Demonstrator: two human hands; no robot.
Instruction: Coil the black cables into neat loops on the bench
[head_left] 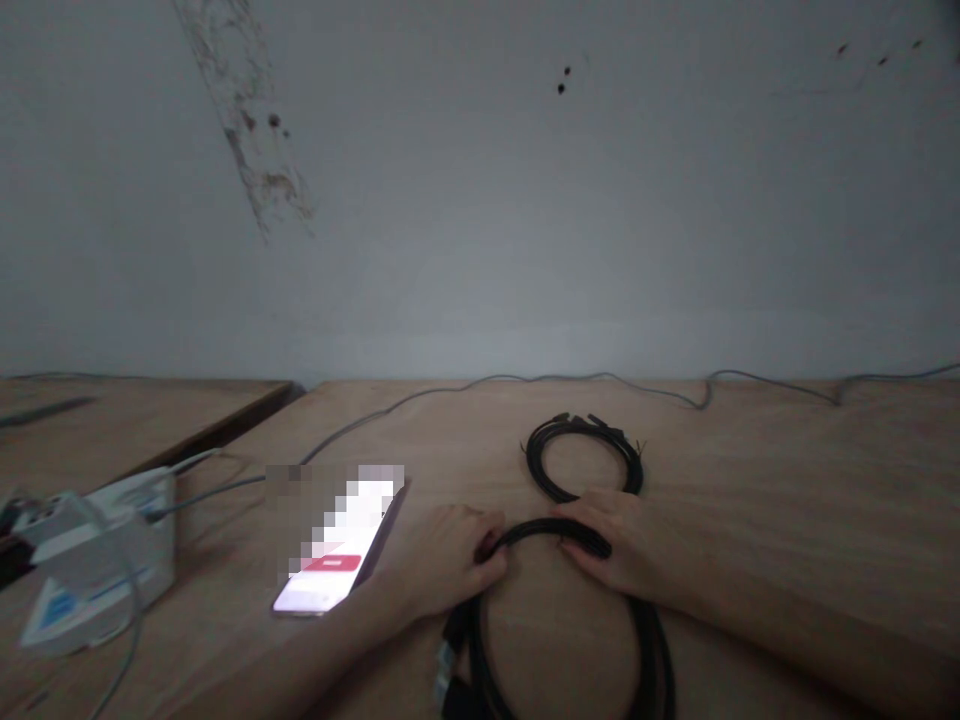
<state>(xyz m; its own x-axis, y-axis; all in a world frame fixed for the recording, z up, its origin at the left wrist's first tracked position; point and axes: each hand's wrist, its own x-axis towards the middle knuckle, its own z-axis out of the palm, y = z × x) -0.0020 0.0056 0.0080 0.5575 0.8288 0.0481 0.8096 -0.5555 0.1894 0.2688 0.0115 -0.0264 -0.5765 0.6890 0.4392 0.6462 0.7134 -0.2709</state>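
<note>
A coiled black cable (550, 527) lies in a loop near the front of the wooden table, its lower part cut off by the frame. My left hand (450, 560) is closed around the upper left of this coil. On the upper right, my right hand (622, 545) grips the same coil between thumb and fingers. Connectors with a metallic end (445, 660) show at the coil's left side, below my left hand. Just beyond my right hand rests a second, smaller black cable coil (534, 462), with connectors and tie ends at its top and sides.
A phone (319, 590) with a lit, partly blurred screen lies left of my left hand. Farther left stands a white power strip (97, 600) with plugs and cords. A thin grey cable (442, 389) runs along the table's back by the wall (480, 250). A gap (217, 430) separates two tabletops.
</note>
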